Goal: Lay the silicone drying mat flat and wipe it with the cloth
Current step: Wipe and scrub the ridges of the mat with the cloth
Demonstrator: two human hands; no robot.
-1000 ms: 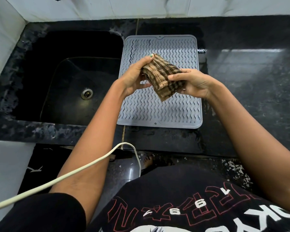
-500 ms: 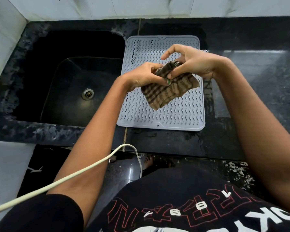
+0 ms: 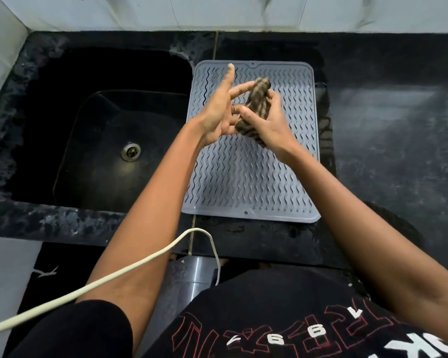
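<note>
Change: your hands have bunched the cloth (image 3: 257,109) into a tight roll.
Right hand (image 3: 267,125): curled round it.
Left hand (image 3: 219,112): fingers straight, touching the cloth.
Silicone drying mat (image 3: 251,177): flat beneath, the sink (image 3: 109,140) at its 9 o'clock.

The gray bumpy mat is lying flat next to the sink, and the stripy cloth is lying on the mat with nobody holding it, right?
Not quite. The mat does lie flat beside the sink, but the stripy cloth is not lying on it. The head view shows it bunched up above the mat, held in the right hand, with the left hand open against it.
</note>
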